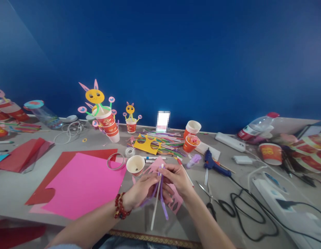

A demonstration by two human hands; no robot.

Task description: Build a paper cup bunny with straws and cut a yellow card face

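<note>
"So, where's the white stick (154,213) w/ the purple pipe cleaners (164,208)?"
"Btwn L hand (142,187) & R hand (179,178), touching both; neither's nearer. Long axis runs twd the body, low end a bit L."
"Hands?"
"Together, fingers pinching stick + cleaners nr the top."
"Labels?"
"Red one on the bottle (256,128), far R, & gold print on the cup (270,154) nr it. Can't read either."
</note>
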